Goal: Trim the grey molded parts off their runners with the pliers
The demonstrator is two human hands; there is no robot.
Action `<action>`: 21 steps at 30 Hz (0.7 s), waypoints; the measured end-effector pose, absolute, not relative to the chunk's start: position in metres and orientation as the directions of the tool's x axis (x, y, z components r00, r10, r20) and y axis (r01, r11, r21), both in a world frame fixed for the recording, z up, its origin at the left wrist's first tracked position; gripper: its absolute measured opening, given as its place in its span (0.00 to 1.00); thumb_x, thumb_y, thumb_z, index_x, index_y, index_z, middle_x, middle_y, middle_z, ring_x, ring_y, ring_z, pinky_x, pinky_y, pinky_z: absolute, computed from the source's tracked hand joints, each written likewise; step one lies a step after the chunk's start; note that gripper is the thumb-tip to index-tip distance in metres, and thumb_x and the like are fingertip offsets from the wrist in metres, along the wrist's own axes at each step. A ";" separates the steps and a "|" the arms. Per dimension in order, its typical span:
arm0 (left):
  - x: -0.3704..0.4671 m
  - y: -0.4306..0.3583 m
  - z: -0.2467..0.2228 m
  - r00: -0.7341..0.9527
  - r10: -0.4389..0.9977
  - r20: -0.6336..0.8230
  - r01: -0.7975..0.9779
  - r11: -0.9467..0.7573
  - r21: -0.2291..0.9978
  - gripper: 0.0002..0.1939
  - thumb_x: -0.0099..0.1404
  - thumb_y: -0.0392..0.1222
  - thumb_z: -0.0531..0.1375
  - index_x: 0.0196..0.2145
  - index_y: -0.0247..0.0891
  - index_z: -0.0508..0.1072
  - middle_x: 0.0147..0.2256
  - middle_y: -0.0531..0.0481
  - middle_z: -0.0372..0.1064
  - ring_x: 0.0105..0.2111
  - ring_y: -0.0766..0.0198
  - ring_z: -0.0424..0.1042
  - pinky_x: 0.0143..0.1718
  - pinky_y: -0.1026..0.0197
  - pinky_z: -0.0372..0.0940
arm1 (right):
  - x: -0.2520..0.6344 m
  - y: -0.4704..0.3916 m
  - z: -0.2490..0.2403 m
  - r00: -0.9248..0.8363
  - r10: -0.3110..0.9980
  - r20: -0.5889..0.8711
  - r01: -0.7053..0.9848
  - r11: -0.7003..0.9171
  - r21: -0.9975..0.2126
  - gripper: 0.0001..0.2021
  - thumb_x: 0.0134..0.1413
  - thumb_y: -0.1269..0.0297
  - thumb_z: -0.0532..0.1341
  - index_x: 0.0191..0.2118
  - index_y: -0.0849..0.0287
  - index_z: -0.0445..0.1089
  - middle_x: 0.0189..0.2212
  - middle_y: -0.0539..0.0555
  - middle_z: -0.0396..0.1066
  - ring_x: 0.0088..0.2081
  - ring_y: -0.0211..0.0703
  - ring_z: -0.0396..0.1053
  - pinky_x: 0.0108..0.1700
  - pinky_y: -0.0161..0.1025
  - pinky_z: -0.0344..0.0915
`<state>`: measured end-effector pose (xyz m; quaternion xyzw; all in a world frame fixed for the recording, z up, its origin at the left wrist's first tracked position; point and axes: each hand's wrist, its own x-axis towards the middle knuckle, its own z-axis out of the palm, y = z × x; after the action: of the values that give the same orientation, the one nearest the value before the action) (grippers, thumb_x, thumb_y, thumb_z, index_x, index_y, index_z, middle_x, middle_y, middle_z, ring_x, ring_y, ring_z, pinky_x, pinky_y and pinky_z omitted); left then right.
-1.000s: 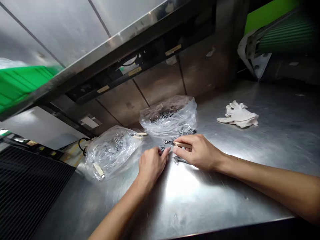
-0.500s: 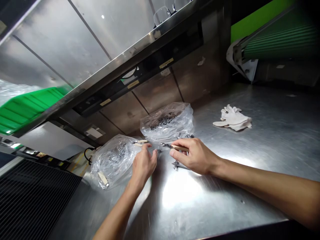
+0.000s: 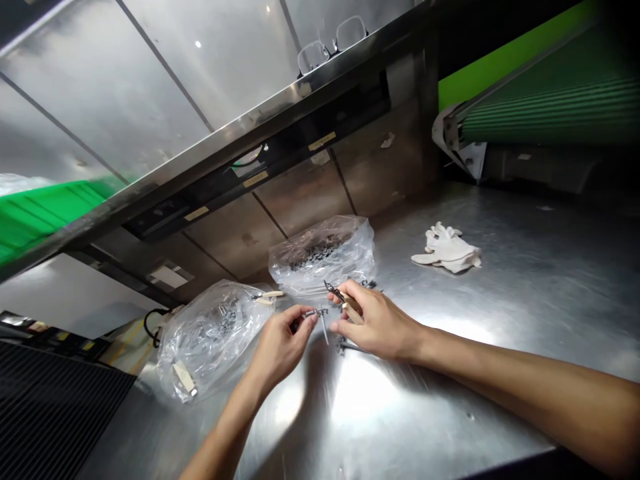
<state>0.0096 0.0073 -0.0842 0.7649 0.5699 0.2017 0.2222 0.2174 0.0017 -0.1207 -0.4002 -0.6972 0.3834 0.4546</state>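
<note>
On the metal tbl. (image 3: 410,427), R hand (image 3: 387,327) and L hand (image 3: 280,343) are slightly apart: R half-curled, gripping beige-handled pliers (image 3: 353,312); L, thumb & fingers pinched, holds small grey pc. (image 3: 319,313) left of pliers.

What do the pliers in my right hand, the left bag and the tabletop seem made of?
Pliers: likely metal head, dark with glints; smooth cream handles, perhaps plastic, evenly coloured. Left bag: thin, glossy plastic, transparent and crinkled. Tabletop: brushed metal, maybe stainless steel, with blurred reflections, fine scratches.
</note>
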 end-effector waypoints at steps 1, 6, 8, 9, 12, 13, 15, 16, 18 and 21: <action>0.014 0.002 -0.082 0.284 0.958 0.046 0.766 -0.256 0.590 0.17 0.69 0.52 0.55 0.42 0.38 0.77 0.36 0.48 0.77 0.35 0.58 0.71 0.38 0.61 0.63 | 0.217 0.002 -0.122 -0.273 0.907 0.322 0.197 0.380 -0.904 0.12 0.51 0.64 0.66 0.40 0.55 0.63 0.29 0.45 0.67 0.29 0.39 0.64 0.32 0.36 0.56; 0.028 -0.015 -0.078 0.319 0.947 0.029 0.700 -0.256 0.667 0.16 0.69 0.50 0.57 0.45 0.38 0.77 0.27 0.54 0.68 0.27 0.64 0.64 0.30 0.63 0.58 | 0.216 0.006 -0.124 -0.251 0.923 0.292 0.107 0.326 -0.939 0.07 0.53 0.66 0.62 0.38 0.56 0.64 0.33 0.48 0.71 0.33 0.40 0.68 0.36 0.37 0.61; 0.027 -0.019 -0.079 0.293 0.955 0.036 0.704 -0.241 0.668 0.17 0.68 0.49 0.58 0.50 0.38 0.73 0.24 0.58 0.60 0.25 0.65 0.59 0.29 0.64 0.56 | 0.217 0.008 -0.123 -0.236 0.932 0.276 0.058 0.297 -0.953 0.07 0.53 0.65 0.61 0.38 0.57 0.63 0.36 0.50 0.72 0.35 0.41 0.69 0.37 0.37 0.64; 0.026 -0.019 -0.080 0.283 0.959 0.035 0.709 -0.233 0.665 0.17 0.68 0.49 0.59 0.51 0.38 0.71 0.24 0.59 0.57 0.25 0.66 0.58 0.28 0.64 0.55 | 0.217 0.009 -0.123 -0.233 0.935 0.268 0.037 0.284 -0.958 0.08 0.53 0.64 0.61 0.38 0.57 0.63 0.36 0.50 0.72 0.35 0.41 0.69 0.37 0.37 0.64; 0.021 -0.020 -0.083 0.286 0.958 0.012 0.724 -0.225 0.653 0.17 0.68 0.50 0.60 0.50 0.39 0.71 0.23 0.60 0.55 0.24 0.66 0.57 0.28 0.64 0.53 | 0.217 0.010 -0.121 -0.240 0.938 0.250 0.003 0.258 -0.966 0.09 0.53 0.62 0.61 0.38 0.57 0.63 0.36 0.50 0.72 0.35 0.41 0.69 0.37 0.37 0.65; 0.021 -0.020 -0.084 0.297 0.955 0.015 0.724 -0.236 0.648 0.16 0.68 0.51 0.60 0.48 0.39 0.73 0.23 0.59 0.56 0.24 0.66 0.57 0.27 0.64 0.53 | 0.217 0.010 -0.121 -0.250 0.936 0.246 0.000 0.254 -0.967 0.09 0.52 0.62 0.62 0.38 0.57 0.63 0.36 0.50 0.72 0.35 0.41 0.69 0.37 0.37 0.65; 0.023 -0.021 -0.087 0.329 0.942 0.062 0.711 -0.290 0.640 0.13 0.70 0.50 0.57 0.42 0.38 0.76 0.23 0.56 0.61 0.25 0.65 0.59 0.28 0.63 0.54 | 0.216 0.008 -0.121 -0.272 0.931 0.244 -0.002 0.253 -0.967 0.09 0.52 0.62 0.62 0.37 0.57 0.64 0.35 0.50 0.72 0.35 0.41 0.70 0.37 0.37 0.66; 0.025 -0.022 -0.088 0.342 0.935 0.098 0.703 -0.323 0.634 0.13 0.71 0.48 0.56 0.38 0.38 0.76 0.25 0.54 0.65 0.26 0.65 0.61 0.30 0.63 0.55 | 0.216 0.007 -0.122 -0.279 0.928 0.247 0.000 0.257 -0.966 0.08 0.52 0.62 0.62 0.37 0.57 0.64 0.34 0.49 0.72 0.35 0.42 0.70 0.37 0.37 0.66; 0.030 -0.025 -0.091 0.357 0.920 0.160 0.693 -0.376 0.616 0.13 0.71 0.44 0.55 0.33 0.37 0.76 0.29 0.50 0.70 0.29 0.64 0.65 0.34 0.62 0.57 | 0.217 0.005 -0.124 -0.275 0.926 0.257 0.015 0.271 -0.962 0.07 0.53 0.62 0.61 0.37 0.56 0.64 0.33 0.49 0.71 0.34 0.42 0.69 0.37 0.38 0.65; 0.039 -0.027 -0.095 0.342 0.919 0.195 0.705 -0.388 0.593 0.13 0.70 0.41 0.55 0.29 0.37 0.73 0.27 0.50 0.68 0.29 0.64 0.64 0.34 0.62 0.55 | 0.218 0.003 -0.126 -0.227 0.932 0.283 0.053 0.302 -0.952 0.05 0.55 0.63 0.60 0.36 0.55 0.63 0.32 0.48 0.69 0.34 0.43 0.68 0.37 0.38 0.62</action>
<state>0.0387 -0.0275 -0.0954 0.7924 0.5126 0.2576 0.2075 0.2183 0.0034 -0.1262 -0.3835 -0.6418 0.4492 0.4891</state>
